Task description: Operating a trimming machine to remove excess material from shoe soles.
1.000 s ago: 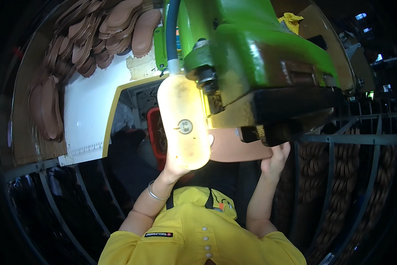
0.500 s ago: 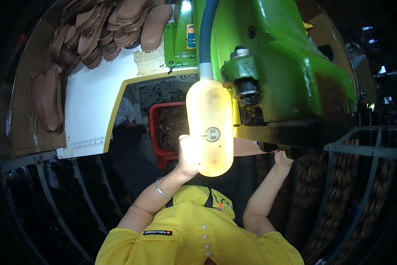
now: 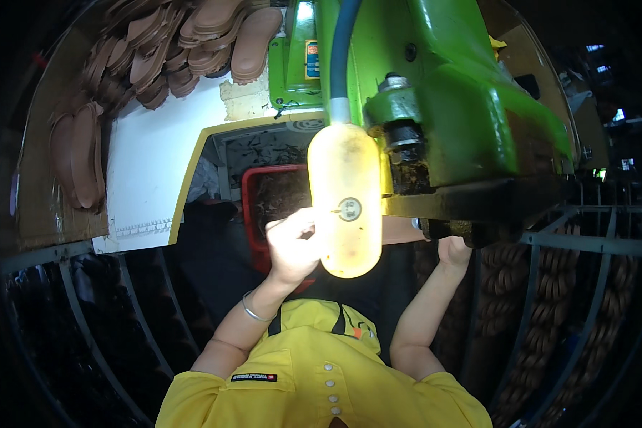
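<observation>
My left hand (image 3: pixel 293 246) is beside the lit yellow lamp (image 3: pixel 345 242), its fingers curled together. The lamp hides the fingertips and whatever they hold. To the right of the lamp shows a strip of a flat, pinkish-brown shoe sole (image 3: pixel 402 230), under the head of a green machine (image 3: pixel 471 121). My right hand (image 3: pixel 454 252) is closed at the right end of this sole, with its fingertips partly behind the dark lower part of the machine.
A red bin (image 3: pixel 250 214) with brown scraps stands beyond my left hand. On the left, a white board (image 3: pixel 146 171) with a yellow edge adjoins a heap of brown soles (image 3: pixel 149 57) in a cardboard box. Metal racks (image 3: pixel 585 242) with brown soles stand at the right.
My left hand has shifted left and slightly up, showing more of its bent fingers beside the lamp. My right hand has risen slightly toward the machine head. The view has shifted slightly.
</observation>
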Tool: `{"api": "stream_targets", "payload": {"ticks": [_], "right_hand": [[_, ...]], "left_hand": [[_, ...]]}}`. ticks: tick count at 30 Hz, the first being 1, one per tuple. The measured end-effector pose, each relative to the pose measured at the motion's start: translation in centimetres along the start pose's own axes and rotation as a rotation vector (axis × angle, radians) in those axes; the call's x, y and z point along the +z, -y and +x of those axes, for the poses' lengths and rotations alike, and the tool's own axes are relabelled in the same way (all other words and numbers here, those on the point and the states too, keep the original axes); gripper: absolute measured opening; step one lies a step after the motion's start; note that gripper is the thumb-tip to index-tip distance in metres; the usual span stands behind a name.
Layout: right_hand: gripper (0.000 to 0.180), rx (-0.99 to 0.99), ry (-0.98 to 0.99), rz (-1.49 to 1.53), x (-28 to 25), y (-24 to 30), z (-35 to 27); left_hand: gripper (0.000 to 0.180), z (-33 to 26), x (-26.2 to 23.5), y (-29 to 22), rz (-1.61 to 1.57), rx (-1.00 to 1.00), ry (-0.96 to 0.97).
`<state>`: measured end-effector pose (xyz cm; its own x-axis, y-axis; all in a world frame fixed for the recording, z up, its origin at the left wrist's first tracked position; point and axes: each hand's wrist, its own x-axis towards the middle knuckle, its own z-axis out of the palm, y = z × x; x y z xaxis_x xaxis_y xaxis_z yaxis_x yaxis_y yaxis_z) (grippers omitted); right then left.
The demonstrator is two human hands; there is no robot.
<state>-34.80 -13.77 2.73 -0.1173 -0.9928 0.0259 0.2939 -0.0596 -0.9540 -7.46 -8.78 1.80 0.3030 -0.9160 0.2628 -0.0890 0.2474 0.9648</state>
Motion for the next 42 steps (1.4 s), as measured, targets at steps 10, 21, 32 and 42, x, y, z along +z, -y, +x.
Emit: {"api": "stream_targets", "payload": {"ticks": [10, 21, 32, 42], "right_hand": [[0.042, 0.037, 0.010, 0.100, -3.1, 0.3, -0.5], [0.043, -0.073, 0.332, 0.341, -0.8, -6.6, 1.0], [0.018, -0.089, 0.438, -0.701, 8.0, -5.4, -3.8], [0.036, -0.255, 0.423, -0.464, 10.4, -4.1, -2.5]], "left_hand": [[0.012, 0.1, 2.3, 1.6, -0.202, 0.021, 0.048], [0.017, 3.8, -4.3, -3.8, -0.535, -0.323, 0.082], [0.020, 2.3, -12.1, -0.5, -0.414, -0.394, 0.047], [0.031, -3.8, -8.4, -2.7, 0.317, -0.212, -0.007]]}}
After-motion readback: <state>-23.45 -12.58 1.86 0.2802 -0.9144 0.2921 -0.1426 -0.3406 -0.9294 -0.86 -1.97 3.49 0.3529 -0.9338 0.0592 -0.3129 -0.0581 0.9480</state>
